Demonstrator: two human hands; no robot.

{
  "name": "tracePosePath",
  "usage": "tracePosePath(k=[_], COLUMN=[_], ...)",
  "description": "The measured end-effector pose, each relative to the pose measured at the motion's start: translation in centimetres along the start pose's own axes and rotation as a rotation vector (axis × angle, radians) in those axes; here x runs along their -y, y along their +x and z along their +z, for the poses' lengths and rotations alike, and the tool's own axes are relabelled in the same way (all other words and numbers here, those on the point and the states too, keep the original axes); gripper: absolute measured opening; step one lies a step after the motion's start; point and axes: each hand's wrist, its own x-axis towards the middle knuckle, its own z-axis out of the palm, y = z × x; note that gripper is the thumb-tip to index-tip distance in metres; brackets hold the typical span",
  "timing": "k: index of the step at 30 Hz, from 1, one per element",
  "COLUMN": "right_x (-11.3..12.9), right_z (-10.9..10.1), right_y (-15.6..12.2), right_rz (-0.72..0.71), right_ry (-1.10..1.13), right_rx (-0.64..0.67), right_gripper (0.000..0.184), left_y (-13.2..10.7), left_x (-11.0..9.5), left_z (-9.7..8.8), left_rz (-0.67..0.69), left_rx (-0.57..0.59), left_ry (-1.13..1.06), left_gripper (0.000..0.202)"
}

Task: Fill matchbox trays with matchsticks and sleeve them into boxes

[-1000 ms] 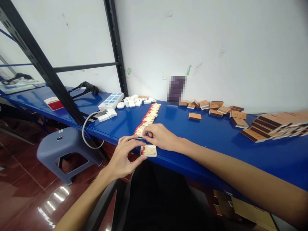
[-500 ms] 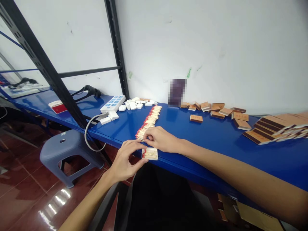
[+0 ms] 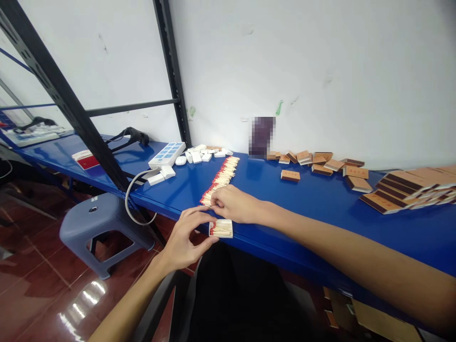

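My left hand (image 3: 185,236) grips a small white matchbox tray (image 3: 232,229) by its left end, thumb on the near side and fingers on the far side. Several red-headed matches (image 3: 223,230) lie in the tray, heads to the left. Just beyond it, my right hand (image 3: 231,203) is closed in a pinch at the near end of a long row of loose matches (image 3: 224,173) on the blue table (image 3: 263,190). Match ends show at its fingertips; how many it holds is hidden.
Orange-brown matchbox sleeves (image 3: 322,164) lie along the wall, with a larger stack (image 3: 409,185) at right. White trays (image 3: 199,154) lie at the back left beside a power strip (image 3: 167,154). A blue-grey stool (image 3: 96,223) stands on the floor at left.
My right hand has shifted slightly left along the near end of the match row. The matches in the tray show more fully now. My left hand keeps its grip.
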Motion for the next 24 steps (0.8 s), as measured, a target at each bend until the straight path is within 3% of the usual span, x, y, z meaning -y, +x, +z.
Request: tracePosePath(k=[7, 18, 24], right_x=[-0.4, -0.6, -0.7], right_z=[0.2, -0.3, -0.7], right_y=[-0.9, -0.6, -0.6], right_rz=[-0.066, -0.042, -0.071], right_ry=[-0.028, -0.050, -0.071], right_rx=[-0.101, 0.036, 0.000], right_gripper=[0.015, 0.018, 0.016], left_y=[-0.2, 0.0, -0.3], left_x=[0.1, 0.2, 0.4], left_z=[0.2, 0.5, 1.0], left_rz=[-0.001, 0.091, 0.032], left_rx=[-0.033, -0.081, -0.100], left_ry=[-0.002, 0.011, 0.018], left_gripper=[0.029, 0.031, 0.028])
